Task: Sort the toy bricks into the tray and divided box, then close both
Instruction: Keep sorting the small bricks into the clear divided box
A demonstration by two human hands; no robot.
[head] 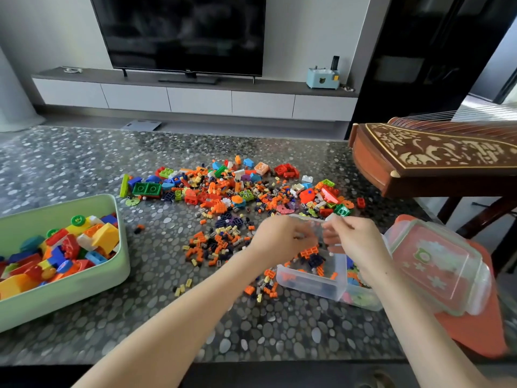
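Both hands, the left hand [282, 236] and the right hand [356, 243], hovered with curled fingers nearly meeting directly above the clear divided box [307, 284]. Blur hid whether they pinched a brick. The box stood open side up, its long axis apparently running away from the person. Loose bricks [237, 191] lay beyond it, and the green tray [84, 289] sat well left.

Green tray [70, 299] half full, clear divided box [309, 285] open, bricks [223, 191] scattered between
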